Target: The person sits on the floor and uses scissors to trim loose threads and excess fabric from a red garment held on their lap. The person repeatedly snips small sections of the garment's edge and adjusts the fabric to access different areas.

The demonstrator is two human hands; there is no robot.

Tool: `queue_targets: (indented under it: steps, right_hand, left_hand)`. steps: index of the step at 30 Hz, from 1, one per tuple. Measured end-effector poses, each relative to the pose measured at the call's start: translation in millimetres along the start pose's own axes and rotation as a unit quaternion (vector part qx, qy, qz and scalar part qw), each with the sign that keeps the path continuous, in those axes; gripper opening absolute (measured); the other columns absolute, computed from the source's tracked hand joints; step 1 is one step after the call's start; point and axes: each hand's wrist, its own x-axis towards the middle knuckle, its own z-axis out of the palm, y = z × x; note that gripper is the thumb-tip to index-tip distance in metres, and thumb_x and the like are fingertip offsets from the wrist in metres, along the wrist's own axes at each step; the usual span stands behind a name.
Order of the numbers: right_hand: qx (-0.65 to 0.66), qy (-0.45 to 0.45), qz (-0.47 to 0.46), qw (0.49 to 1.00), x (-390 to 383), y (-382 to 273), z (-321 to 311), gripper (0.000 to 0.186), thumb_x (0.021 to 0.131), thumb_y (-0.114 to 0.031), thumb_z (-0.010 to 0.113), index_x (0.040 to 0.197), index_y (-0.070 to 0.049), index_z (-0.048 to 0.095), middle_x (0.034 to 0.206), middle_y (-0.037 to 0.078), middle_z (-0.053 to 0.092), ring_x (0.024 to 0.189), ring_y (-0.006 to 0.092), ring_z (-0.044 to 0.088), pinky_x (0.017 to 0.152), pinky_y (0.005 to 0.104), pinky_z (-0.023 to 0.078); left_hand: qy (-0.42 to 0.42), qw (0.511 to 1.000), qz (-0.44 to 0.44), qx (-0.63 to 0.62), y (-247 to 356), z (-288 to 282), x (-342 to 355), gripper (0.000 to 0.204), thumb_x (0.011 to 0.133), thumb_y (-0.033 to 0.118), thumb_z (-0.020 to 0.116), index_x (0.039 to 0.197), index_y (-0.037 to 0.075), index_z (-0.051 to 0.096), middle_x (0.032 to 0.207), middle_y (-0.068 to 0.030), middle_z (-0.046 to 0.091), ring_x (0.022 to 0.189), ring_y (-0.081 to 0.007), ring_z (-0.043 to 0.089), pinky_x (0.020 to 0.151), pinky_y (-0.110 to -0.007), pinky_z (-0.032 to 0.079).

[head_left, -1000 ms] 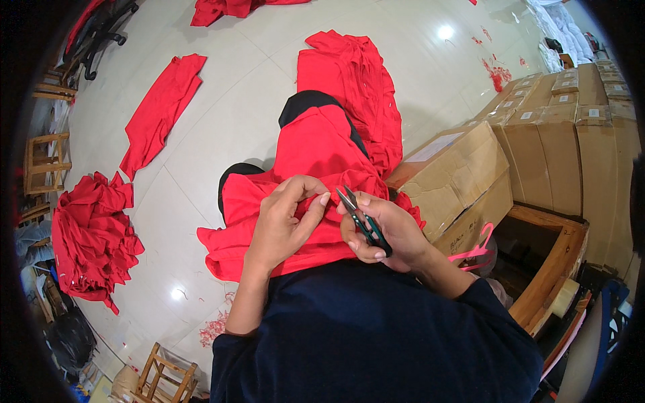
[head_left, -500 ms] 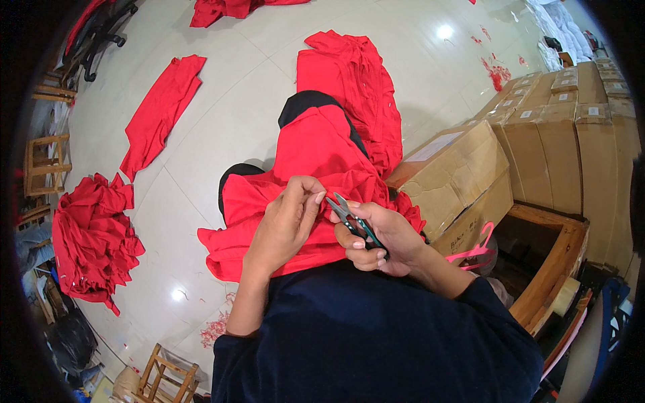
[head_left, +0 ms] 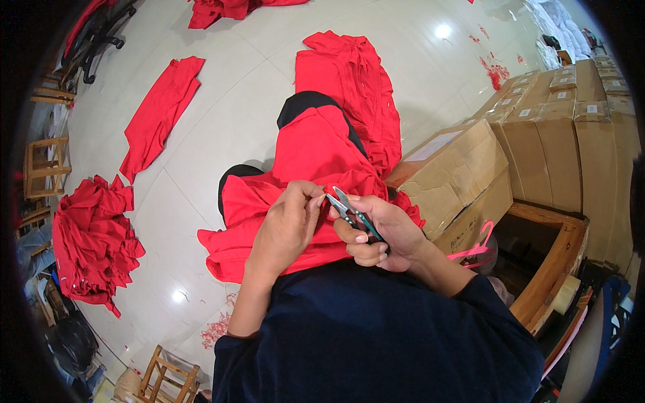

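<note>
A red garment (head_left: 302, 258) lies over my lap and knees. Above it, my left hand (head_left: 290, 221) is closed in a pinch, thumb against forefinger. What the pinch holds is too small to make out. My right hand (head_left: 390, 232) is wrapped round a pair of thread snips (head_left: 363, 221) with dark green handles. The two short metal blades stand apart, and their tips point up and left, right beside my left fingertips. Beyond my knees, more red garments (head_left: 349, 87) are spread on the floor.
On the left floor are a heap of red garments (head_left: 97, 245) and a single red piece (head_left: 161, 117). Cardboard boxes (head_left: 547, 148) stand at the right, with a nearer box (head_left: 463, 178) by my right arm. A pink hanger (head_left: 474, 252) rests beside a wooden frame (head_left: 551, 282). Red thread scraps (head_left: 215, 330) litter the floor.
My left hand has shifted slightly down. The snips' blades stand a little wider apart than before. The garment on my lap has hardly moved.
</note>
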Motion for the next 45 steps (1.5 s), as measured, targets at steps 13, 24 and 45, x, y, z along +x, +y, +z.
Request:
queue_targets:
  steps: [13,24,45]
  right_hand:
    - [-0.025,0.007,-0.015,1.000,-1,1,-2,0.037,0.112,-0.039,0.036,0.118,-0.009,0.057,0.070,-0.002,0.048,0.041,0.0048,0.032,0.036,0.0227,0.023]
    - [-0.043,0.035,0.010,0.998,-1,-5,2,0.030,0.110,-0.036,0.041,0.111,-0.010,0.055,0.066,-0.003,0.045,0.039,0.0053,0.029,0.035,0.0236,0.021]
    - [-0.156,0.107,0.006,0.982,0,-12,8,0.034,0.108,-0.040,0.049,0.105,-0.007,0.055,0.063,-0.004,0.039,0.040,0.0058,0.028,0.037,0.0254,0.019]
  left_hand:
    - [0.028,0.995,0.083,0.054,2,2,4,0.016,0.098,-0.003,0.064,0.108,-0.003,0.051,0.094,-0.0194,0.065,0.087,-0.0372,0.069,0.074,-0.044,0.056]
    - [0.042,0.988,0.142,0.049,-3,1,6,0.021,0.092,-0.008,0.069,0.108,-0.003,0.057,0.093,-0.0162,0.066,0.081,-0.0317,0.066,0.069,-0.040,0.055]
    - [0.008,0.990,0.134,0.042,-1,-2,5,0.021,0.092,-0.007,0.067,0.111,-0.003,0.060,0.096,-0.0150,0.067,0.087,-0.0325,0.066,0.075,-0.041,0.056]
